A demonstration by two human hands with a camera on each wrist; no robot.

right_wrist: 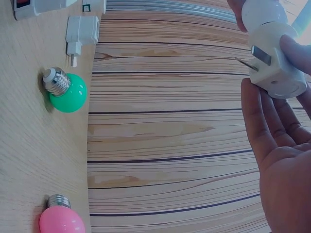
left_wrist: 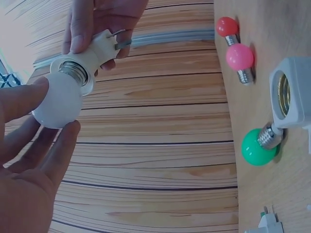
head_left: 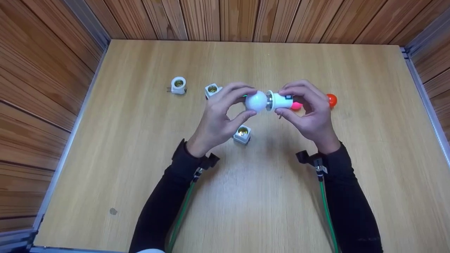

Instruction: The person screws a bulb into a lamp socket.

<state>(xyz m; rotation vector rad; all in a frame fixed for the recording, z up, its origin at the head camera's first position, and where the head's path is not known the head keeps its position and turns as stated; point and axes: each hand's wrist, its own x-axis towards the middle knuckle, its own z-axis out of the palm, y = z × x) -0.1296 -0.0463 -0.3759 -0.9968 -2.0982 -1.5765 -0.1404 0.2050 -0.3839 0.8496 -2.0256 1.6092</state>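
Between fingertips and thumb, my left hand [head_left: 221, 114] holds a white light bulb [head_left: 256, 101] by its round globe. Opposite it, my right hand [head_left: 309, 109] grips a white plug-in bulb socket [head_left: 281, 101], its open end turned toward the bulb. In the left wrist view the bulb's metal screw base [left_wrist: 74, 73] sits at the socket's mouth, part of its thread still showing. Metal plug pins [right_wrist: 245, 63] stick out from the socket's side in the right wrist view. Both things are held up above the table.
On the table [head_left: 140, 140] stand a round-mouthed socket [head_left: 178, 85] at left, a square socket [head_left: 211, 90] partly behind my left hand, and another square socket [head_left: 242, 134] nearer me. A green bulb [right_wrist: 69, 92], a pink bulb [left_wrist: 240, 57] and a red bulb [head_left: 331, 100] lie beyond.
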